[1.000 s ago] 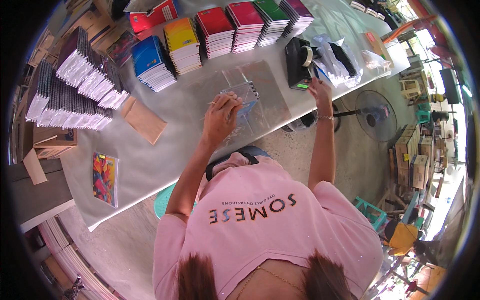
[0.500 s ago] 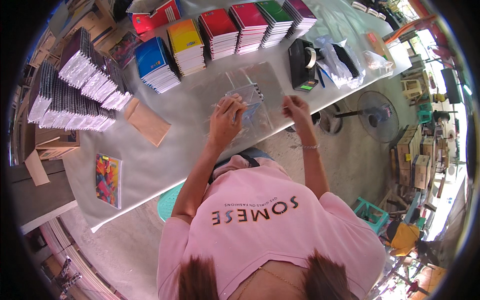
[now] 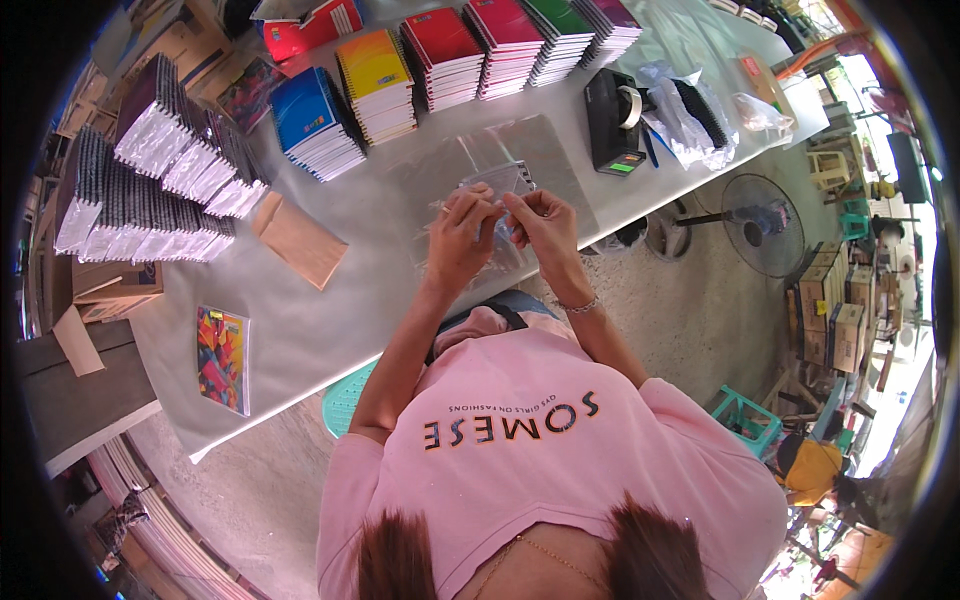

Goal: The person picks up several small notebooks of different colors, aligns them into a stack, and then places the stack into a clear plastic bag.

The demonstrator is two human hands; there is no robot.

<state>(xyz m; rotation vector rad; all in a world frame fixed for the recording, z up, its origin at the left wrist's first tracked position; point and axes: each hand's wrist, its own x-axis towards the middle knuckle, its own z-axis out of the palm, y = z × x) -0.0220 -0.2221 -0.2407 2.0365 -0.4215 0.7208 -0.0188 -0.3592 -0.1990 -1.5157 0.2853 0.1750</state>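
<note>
A small wire-bound notebook (image 3: 512, 180) lies near the table's front edge, mostly covered by my hands, with dark binding at its upper right corner. Clear plastic film (image 3: 563, 165) is spread under and around it. My left hand (image 3: 462, 235) is over the notebook's left part, its fingers bent and closed. Right beside it, my right hand (image 3: 545, 228) has thumb and forefinger pinched together, fingertips close to those of the left. Whatever the fingertips hold is too small or hidden to make out.
Stacks of coloured spiral notebooks (image 3: 440, 55) line the table's back; wrapped ones (image 3: 150, 200) are piled left. A brown envelope (image 3: 300, 240) and a colourful booklet (image 3: 223, 358) lie left. A black tape dispenser (image 3: 612, 125) stands right. A fan (image 3: 763, 225) stands beyond the table.
My right hand has come in from the right, beyond the notebook, to meet my left hand over it. The left hand has stayed almost in place.
</note>
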